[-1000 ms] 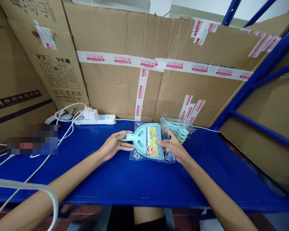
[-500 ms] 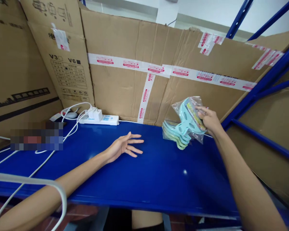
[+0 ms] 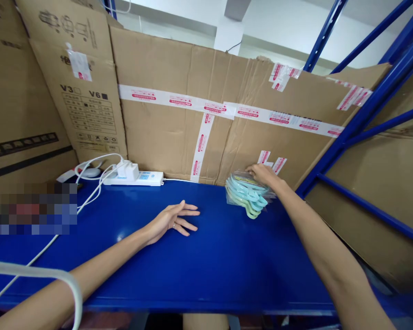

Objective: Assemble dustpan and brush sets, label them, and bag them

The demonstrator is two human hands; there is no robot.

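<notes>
At the back right of the blue table lies a stack of light-blue and pale-green plastic pieces [image 3: 249, 195] in clear bags, with curved, looped outlines. My right hand [image 3: 261, 174] is at the rear edge of this stack, its fingers closed on the bag of the topmost light-blue piece. That piece lies roughly flat on the others; my fingertips are partly hidden. My left hand [image 3: 172, 222] rests over the middle of the table, fingers spread and holding nothing. A ring shows on one finger.
Cardboard panels [image 3: 158, 137] with printed tape stand behind the blue table [image 3: 206, 270]. A white power strip [image 3: 137, 178] with plugs and cables lies at the back left. A white cable [image 3: 55, 270] loops over my left forearm. Blue metal struts [image 3: 361, 114] rise on the right.
My right hand has moved left and lowered the bagged light-blue piece from a tilted position onto the stack. My left hand stays open in about the same place. The view has shifted slightly.
</notes>
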